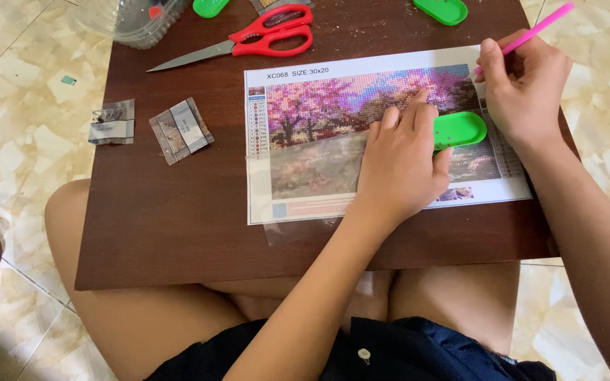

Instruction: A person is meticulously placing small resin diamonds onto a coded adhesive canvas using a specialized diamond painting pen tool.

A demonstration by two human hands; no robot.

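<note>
A diamond-painting canvas (312,134) with pink trees lies on a brown wooden board (178,226) across my lap. My left hand (400,162) rests flat on the canvas, fingers spread, its thumb touching a small green tray (460,128). At the canvas's upper right corner my right hand (524,88) grips a pink applicator pen (541,27), tip down toward the canvas edge. A clear film covers the canvas's lower left part.
Red-handled scissors (266,37) lie at the board's far edge. Two more green trays (443,10) (210,7) and a clear plastic container (132,21) sit at the back. Small bead packets (181,129) (112,122) lie on the left. Tiled floor surrounds the board.
</note>
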